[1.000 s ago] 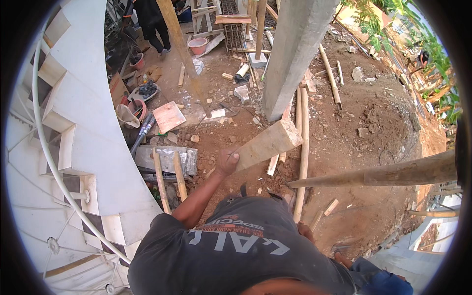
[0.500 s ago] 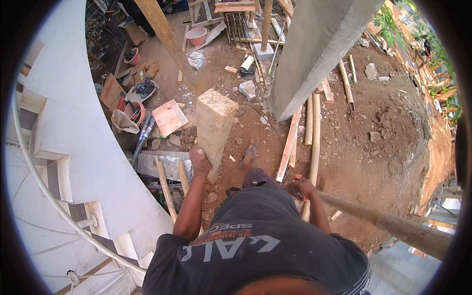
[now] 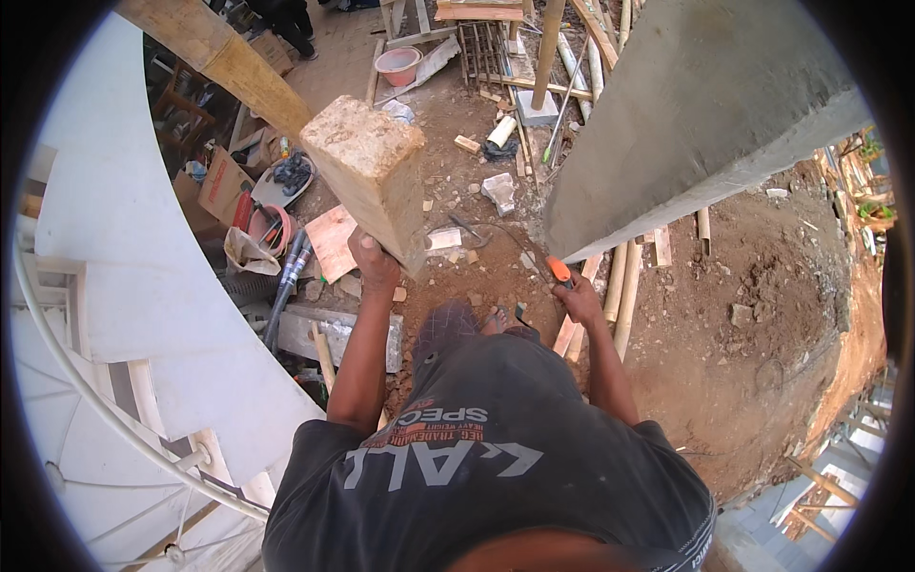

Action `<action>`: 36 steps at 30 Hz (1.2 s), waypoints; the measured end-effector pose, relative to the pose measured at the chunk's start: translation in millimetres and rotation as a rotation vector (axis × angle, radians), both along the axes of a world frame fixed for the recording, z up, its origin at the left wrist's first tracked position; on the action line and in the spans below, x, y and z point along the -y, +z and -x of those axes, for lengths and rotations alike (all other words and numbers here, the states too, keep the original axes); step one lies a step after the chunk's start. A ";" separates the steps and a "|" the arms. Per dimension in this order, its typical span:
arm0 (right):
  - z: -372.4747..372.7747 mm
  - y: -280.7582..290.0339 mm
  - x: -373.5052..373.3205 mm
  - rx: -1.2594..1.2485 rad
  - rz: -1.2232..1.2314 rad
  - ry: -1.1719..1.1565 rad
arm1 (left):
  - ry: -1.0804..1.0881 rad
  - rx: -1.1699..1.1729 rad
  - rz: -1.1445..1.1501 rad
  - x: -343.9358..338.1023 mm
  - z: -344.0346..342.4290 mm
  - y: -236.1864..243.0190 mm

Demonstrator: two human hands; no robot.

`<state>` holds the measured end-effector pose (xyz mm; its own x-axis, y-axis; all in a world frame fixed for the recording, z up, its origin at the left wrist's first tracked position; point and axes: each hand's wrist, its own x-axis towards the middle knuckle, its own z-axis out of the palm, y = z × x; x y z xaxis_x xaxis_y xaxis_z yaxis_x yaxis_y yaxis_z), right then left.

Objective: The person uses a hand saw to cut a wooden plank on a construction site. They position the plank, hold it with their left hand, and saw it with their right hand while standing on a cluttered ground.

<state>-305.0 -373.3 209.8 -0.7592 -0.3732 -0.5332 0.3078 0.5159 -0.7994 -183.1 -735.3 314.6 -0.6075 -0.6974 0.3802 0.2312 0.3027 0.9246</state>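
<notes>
My left hand [image 3: 376, 262] grips the lower end of a pale, rough-topped wooden block [image 3: 370, 179], held up above the dirt ground [image 3: 496, 272]. My right hand [image 3: 579, 301] is closed on an orange-handled tool [image 3: 559, 270]; its working end is thin and hard to make out. Just above that hand rises a big grey concrete column [image 3: 696, 124]. A bamboo post [image 3: 205, 48] slants down behind the block, and a pink board [image 3: 330, 232] lies left of my left hand. My bare foot in a sandal [image 3: 498, 319] shows below.
A white spiral stair [image 3: 143, 286] curves along the left. Buckets, pipes and a cardboard box [image 3: 225, 186] crowd beside it. A pink basin [image 3: 398, 65] and timber lie at the back, near another person's legs [image 3: 295, 29]. Bamboo poles [image 3: 627, 296] and rubble cover the ground right.
The block has swung upright and leftward, then risen in my left hand. My right hand has come up from low beside my body with the orange-handled tool. The column looms nearer.
</notes>
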 end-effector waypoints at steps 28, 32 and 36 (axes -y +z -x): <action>202.0 4.6 140.3 -0.252 0.038 -0.368 | 0.247 -0.049 0.149 200.1 362.5 -3.1; 248.9 4.7 159.8 -0.253 -0.048 -0.326 | 0.305 0.024 0.185 224.5 379.1 -2.6; 300.4 2.9 179.0 -0.269 0.013 -0.277 | 0.299 0.016 0.275 245.4 399.7 -0.2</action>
<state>-605.5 -552.4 212.6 -0.9444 -0.1399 -0.2977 0.2123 0.4318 -0.8766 -582.8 -980.6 314.5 -0.4004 -0.7177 0.5697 0.0816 0.5913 0.8023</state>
